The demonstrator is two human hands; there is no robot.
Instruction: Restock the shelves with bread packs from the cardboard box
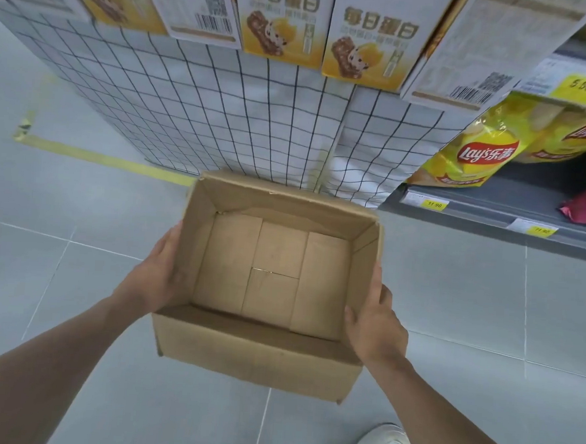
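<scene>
Brown cardboard box (259, 353), upright, top open, bare bottom flaps in view, just before a wire-grid rack (222, 114)

Brown cardboard box (259, 353); grey tiled floor (73, 311); yellow chip bags (478, 147); black grid on white panel (222, 121).
</scene>
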